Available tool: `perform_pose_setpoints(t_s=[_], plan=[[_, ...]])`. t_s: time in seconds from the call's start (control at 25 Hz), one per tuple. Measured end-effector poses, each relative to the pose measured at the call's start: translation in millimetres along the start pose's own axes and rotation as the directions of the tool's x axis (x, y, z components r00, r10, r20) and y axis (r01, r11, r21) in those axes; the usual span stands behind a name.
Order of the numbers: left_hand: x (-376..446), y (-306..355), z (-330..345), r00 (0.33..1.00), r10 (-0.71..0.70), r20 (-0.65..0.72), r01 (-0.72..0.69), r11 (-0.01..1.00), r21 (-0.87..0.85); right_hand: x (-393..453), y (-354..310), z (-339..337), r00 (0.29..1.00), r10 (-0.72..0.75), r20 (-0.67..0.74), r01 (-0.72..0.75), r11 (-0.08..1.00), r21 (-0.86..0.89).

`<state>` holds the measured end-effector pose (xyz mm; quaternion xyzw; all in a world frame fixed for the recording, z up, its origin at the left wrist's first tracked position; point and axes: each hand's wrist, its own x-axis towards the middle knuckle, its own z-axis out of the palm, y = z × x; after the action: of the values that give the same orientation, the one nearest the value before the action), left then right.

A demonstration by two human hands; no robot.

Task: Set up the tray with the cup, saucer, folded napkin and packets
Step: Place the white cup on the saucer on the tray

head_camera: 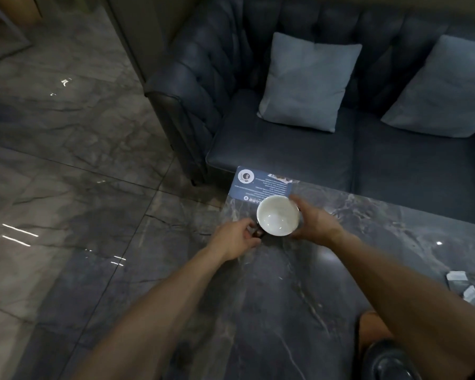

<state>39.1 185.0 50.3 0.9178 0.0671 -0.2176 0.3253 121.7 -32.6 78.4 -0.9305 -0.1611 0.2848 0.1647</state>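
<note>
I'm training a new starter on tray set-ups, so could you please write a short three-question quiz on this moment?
1. True or false: the cup is empty.
2. Which hand is at the cup's dark handle: A) left hand, B) right hand?
3. Fill in: the blue card lies at the table's ____ corner, nearest the sofa.

Key: 1 true; 2 A; 3 far.
</note>
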Motion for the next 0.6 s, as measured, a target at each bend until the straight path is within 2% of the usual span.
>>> perform_pose_setpoints(t_s=[0.08,0.2,0.44,0.6], plan=[[5,2,5,1.000,-0.009,-0.016,0.008,1.000,-0.017,8,-3,1,0.998,-0.033,0.055,0.036,0.998,-0.059],[10,0,11,0.999,-0.039,-0.009,0.038,0.996,-0.078,14,-1,2,0.996,-0.056,0.069,0.054,0.998,0.030],[11,-7,24,0.999,-0.038,-0.030,0.030,0.970,-0.239,9,1,9,0.999,-0.047,-0.007,0.048,0.985,0.164],[5,-10,31,0.997,-0.038,-0.063,0.021,0.969,-0.247,-9,3,17,0.997,-0.047,-0.068,0.063,0.962,0.265]])
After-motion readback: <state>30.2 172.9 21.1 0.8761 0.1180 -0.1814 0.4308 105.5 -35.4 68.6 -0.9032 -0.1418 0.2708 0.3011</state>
